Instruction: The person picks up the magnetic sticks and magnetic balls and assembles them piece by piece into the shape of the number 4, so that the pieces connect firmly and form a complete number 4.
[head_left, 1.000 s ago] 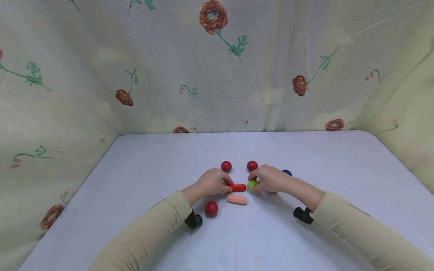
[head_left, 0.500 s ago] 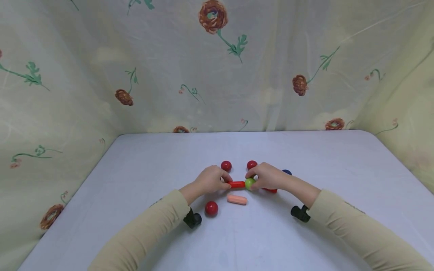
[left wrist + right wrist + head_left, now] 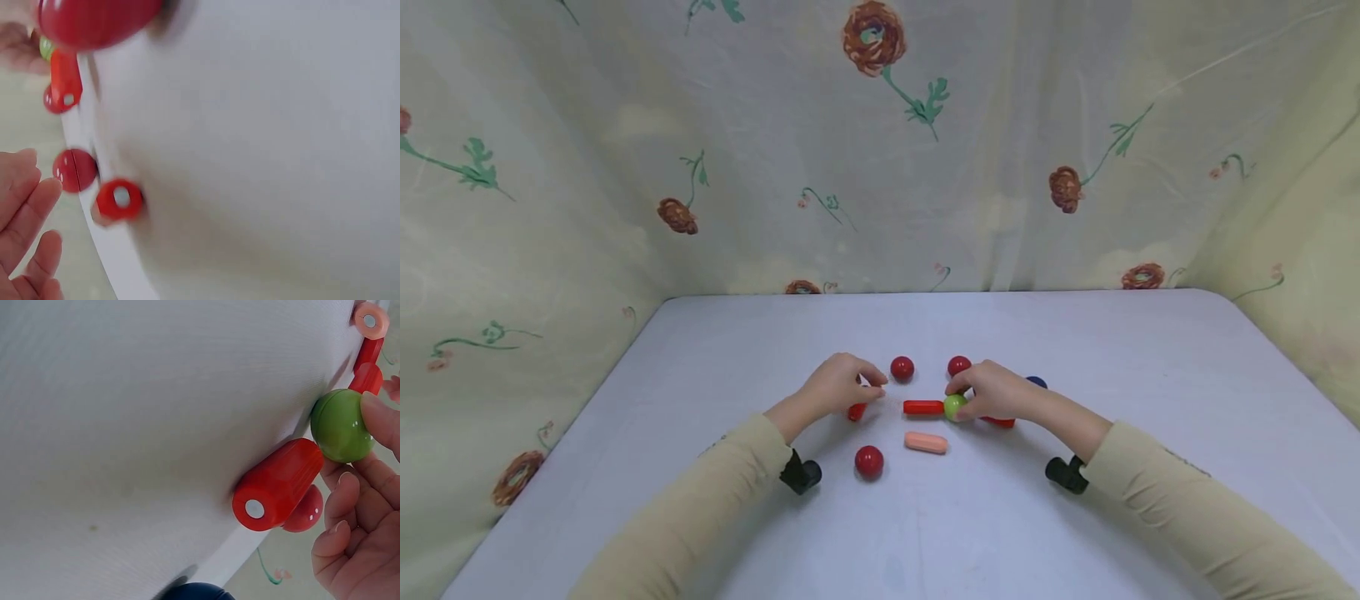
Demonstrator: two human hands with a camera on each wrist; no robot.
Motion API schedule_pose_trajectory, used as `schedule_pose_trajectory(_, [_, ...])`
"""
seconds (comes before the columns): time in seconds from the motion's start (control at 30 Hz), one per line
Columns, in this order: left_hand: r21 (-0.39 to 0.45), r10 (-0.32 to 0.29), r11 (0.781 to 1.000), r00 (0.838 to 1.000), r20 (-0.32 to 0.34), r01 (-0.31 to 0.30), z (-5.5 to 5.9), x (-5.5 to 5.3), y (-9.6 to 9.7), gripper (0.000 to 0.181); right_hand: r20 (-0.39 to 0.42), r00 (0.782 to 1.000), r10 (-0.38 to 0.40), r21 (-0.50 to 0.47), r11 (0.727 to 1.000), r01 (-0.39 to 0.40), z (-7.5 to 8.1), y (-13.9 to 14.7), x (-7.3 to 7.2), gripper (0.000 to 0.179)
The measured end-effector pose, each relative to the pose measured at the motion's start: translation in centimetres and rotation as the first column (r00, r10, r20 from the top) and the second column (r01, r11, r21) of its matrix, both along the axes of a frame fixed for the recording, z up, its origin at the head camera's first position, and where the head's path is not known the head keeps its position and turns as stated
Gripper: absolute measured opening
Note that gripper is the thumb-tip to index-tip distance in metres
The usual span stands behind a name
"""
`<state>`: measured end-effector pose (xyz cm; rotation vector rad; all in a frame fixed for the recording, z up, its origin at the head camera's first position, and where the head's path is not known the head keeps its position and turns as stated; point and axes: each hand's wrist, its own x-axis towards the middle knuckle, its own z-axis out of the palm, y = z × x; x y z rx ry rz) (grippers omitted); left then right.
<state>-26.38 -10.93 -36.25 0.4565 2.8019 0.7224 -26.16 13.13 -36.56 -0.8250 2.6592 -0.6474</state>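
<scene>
My right hand [image 3: 996, 392] pinches a small green ball [image 3: 340, 428] between thumb and fingers. The ball appears to meet the right end of a red rod [image 3: 922, 407] lying crosswise. Off to the left, my left hand [image 3: 842, 385] hovers above another red rod [image 3: 120, 200] with a pale disc on its end; thumb and fingertips are apart and hold nothing. Partly under my right hand is a further red rod [image 3: 278, 484], also with a pale disc. A peach-pink rod [image 3: 926, 442] lies in front of the rod that meets the green ball.
Two red balls stand behind the rods, one at left [image 3: 902, 368] and one at right [image 3: 959, 367]. Another red ball [image 3: 869, 462] sits nearer the front. A dark blue ball [image 3: 1037, 382] shows behind my right forearm. Flowered cloth [image 3: 880, 167] hangs past the table's far edge.
My left hand has let go of the red rod beside the green ball and moved left, over another red rod. The green ball and that rod came together, slightly farther back.
</scene>
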Motion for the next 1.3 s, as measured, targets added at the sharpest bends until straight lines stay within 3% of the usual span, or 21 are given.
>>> schedule_pose_trajectory(0.27, [0.019,0.03,0.999,1.0,-0.004,-0.03,-0.2,0.0,-2.1,0.021,0.006,1.0,-0.007,0.005,1.0,0.007,0.0,0.1,0.0,0.031])
schedule_pose_trajectory(0.33, [0.043,-0.001,0.999,1.0,0.023,0.0,-0.1,0.4,-2.3,0.021,0.006,1.0,-0.008,0.004,1.0,0.008,0.0,0.2,0.0,0.032])
schedule_pose_trajectory(0.43, [0.051,-0.095,0.994,0.993,0.063,0.092,0.2,1.5,-2.5,0.021,0.008,1.0,-0.005,0.002,1.0,0.005,0.0,0.2,0.1,0.032])
schedule_pose_trajectory(0.57, [0.03,-0.214,0.977,0.967,0.14,0.212,0.5,3.3,-2.6,0.027,0.015,1.0,-0.01,-0.001,1.0,0.01,0.0,0.2,0.1,0.032])
schedule_pose_trajectory(0.7, [-0.006,-0.246,0.968,0.947,0.207,0.252,0.3,4.7,-2.8,0.033,0.016,1.0,-0.011,0.0,1.0,0.011,-0.1,0.3,0.1,0.032])
schedule_pose_trajectory(0.9, [-0.011,-0.234,0.971,0.957,0.173,0.24,-0.2,5.5,-2.9,0.03,0.015,1.0,-0.01,0.004,1.0,0.01,0.0,0.3,0.1,0.033])
schedule_pose_trajectory(1.17, [0.042,-0.247,0.969,0.96,0.136,0.243,-0.9,5.5,-2.8,0.028,0.02,1.0,-0.017,0.002,1.0,0.017,0.1,0.2,0.2,0.033])
schedule_pose_trajectory(1.3, [0.015,-0.244,0.97,0.966,0.09,0.244,-1.1,5.3,-2.6,0.027,0.019,1.0,-0.014,0.003,1.0,0.014,0.1,0.2,0.2,0.032])
